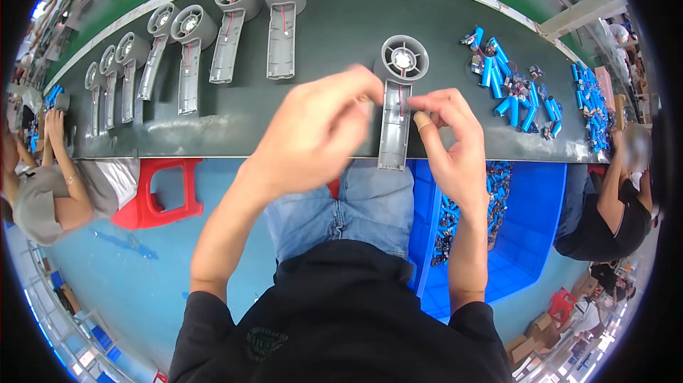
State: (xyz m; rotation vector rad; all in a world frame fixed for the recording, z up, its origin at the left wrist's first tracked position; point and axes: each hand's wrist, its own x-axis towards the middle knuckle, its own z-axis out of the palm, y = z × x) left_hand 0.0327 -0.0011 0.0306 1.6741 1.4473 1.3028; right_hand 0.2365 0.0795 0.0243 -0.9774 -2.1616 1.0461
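Head view, from the left: a co-worker in a grey top [50, 201] sits at the side of a dark green worktable [341, 34], one hand resting near its edge. A red stool [142, 208] stands just beside that person, on a light blue floor [142, 276]. Along the left part of the table lies a slanting row of seven grey fan housings [189, 77], round heads toward the far side, open trough-like handles toward the near side; thin red wires show in several of them.

Next comes the left hand [309, 130], blurred, its fingers curled inward beside the neck of a single grey fan housing [393, 130]; I cannot tell whether they pinch anything. This housing lies between the two hands, open side up, its handle end jutting over the near table edge above the jeans [377, 205]. A short red wire [400, 102] runs inside the handle. On its other side the right hand [455, 144] has its fingers bent and a tan wrap on the thumb, fingertips close to the wire; whether they grip it cannot be told.

Farther right lie loose blue cells with small circuit boards [486, 72], above a blue bin [526, 240] holding more. A denser pile of blue cells [587, 102] follows, near a co-worker in black [605, 223].
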